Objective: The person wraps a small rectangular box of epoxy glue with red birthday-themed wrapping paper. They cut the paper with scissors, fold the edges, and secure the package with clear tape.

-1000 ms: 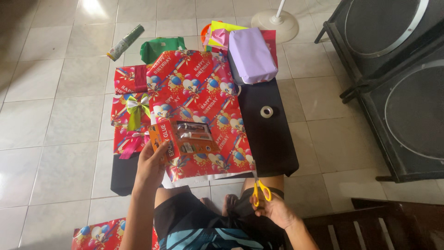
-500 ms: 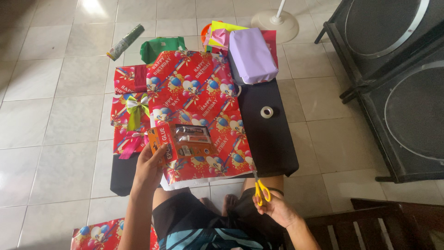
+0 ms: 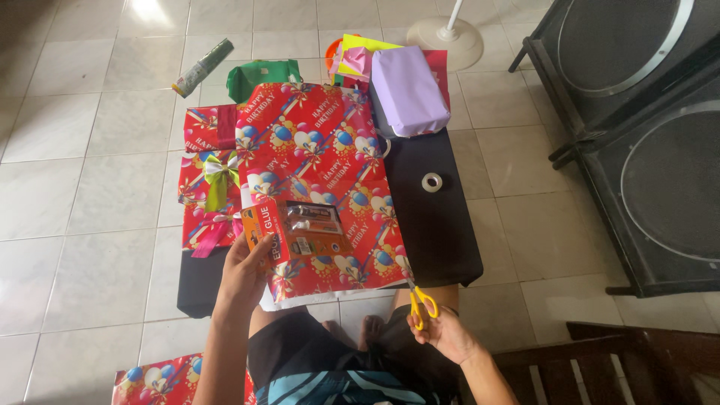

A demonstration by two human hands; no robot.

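tiled floor (image 3: 97,187), tape roll (image 3: 431,181) nearby

The person's two arms are bare from the lower edge of the view up to the hands, with no sleeves, watch, rings or bracelets showing. The left hand (image 3: 241,276) and the right hand (image 3: 444,335) are both bare, without gloves. The person wears dark shorts (image 3: 300,352), black at the legs, with a patterned band near the lower edge of the view in turquoise, white and black slanting streaks. The knees and lower legs are bare, and bare toes (image 3: 373,327) show between the legs.
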